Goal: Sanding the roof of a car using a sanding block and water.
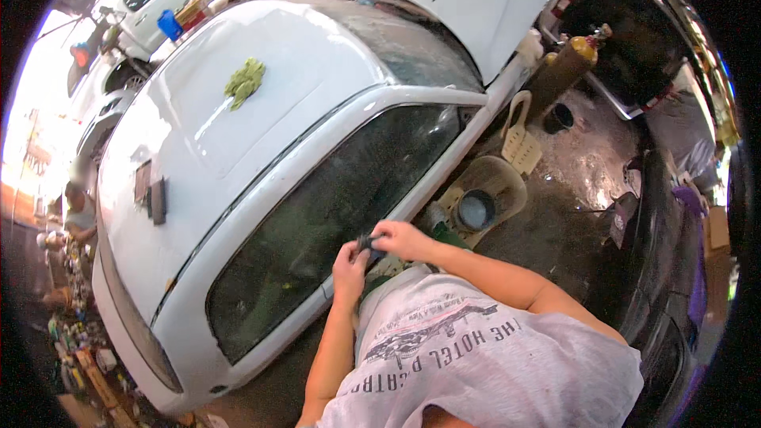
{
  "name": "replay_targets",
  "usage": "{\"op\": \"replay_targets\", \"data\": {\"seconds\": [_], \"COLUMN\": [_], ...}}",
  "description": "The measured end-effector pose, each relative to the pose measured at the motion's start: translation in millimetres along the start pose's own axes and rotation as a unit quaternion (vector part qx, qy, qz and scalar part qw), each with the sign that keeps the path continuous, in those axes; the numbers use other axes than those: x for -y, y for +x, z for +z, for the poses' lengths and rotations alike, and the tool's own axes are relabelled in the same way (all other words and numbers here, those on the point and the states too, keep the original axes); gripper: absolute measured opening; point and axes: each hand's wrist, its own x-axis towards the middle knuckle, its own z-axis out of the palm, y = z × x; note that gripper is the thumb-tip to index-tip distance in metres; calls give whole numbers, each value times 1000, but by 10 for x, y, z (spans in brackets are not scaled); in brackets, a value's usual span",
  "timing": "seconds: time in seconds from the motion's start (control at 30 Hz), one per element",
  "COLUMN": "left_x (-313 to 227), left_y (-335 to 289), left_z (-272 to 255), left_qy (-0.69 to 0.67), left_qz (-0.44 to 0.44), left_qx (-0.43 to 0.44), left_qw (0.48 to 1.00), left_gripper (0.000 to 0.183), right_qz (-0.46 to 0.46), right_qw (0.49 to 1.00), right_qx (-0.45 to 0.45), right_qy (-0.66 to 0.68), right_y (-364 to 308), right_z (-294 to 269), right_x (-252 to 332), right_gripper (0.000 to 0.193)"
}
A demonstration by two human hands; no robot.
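Note:
My left hand and my right hand are close together in front of my shirt, next to the car's side window. Fingers of both are closed on a small black object between them; its kind is too small to make out. The white car stands to the left of me. On its roof lie a crumpled yellow-green cloth, a dark block and a flat brownish piece beside it.
Ahead of me, a pale plastic chair carries a bucket. Beyond are another chair, a black pail and a gas cylinder. A dark vehicle stands at right. Another person is behind the car, far left.

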Motion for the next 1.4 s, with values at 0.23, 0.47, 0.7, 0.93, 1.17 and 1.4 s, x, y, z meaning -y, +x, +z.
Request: {"op": "replay_targets", "data": {"seconds": [0.23, 0.47, 0.7, 0.93, 1.17, 1.4], "left_x": [-198, -691, -1216, -1753, -2082, -2058], "left_y": [158, 819, 2517, 4722, 5521, 5309], "left_z": [94, 384, -518, -1605, -774, 408], "left_qy": [228, 178, 369, 507, 490, 536], "left_qz": [243, 215, 259, 135, 139, 231], "left_qx": [70, -31, -270, -418, -337, -330], "left_qw": [940, 960, 851, 742, 792, 741], "left_gripper": [13, 30, 60, 89, 57, 30], "right_qz": [-37, -57, -216, -264, -279, -228], "right_qw": [970, 984, 935, 855, 848, 870], "right_qx": [189, 83, -196, -247, -286, -294], "right_qy": [-145, -147, -203, -373, -349, -323], "right_y": [34, 336, 1840, 3981, 3880, 4670], "right_z": [-361, -1084, -2492, -3239, -3057, -3155], "right_x": [-36, -109, -81, 261, -290, -81], "right_gripper": [35, 33, 35, 22, 44, 45]}}
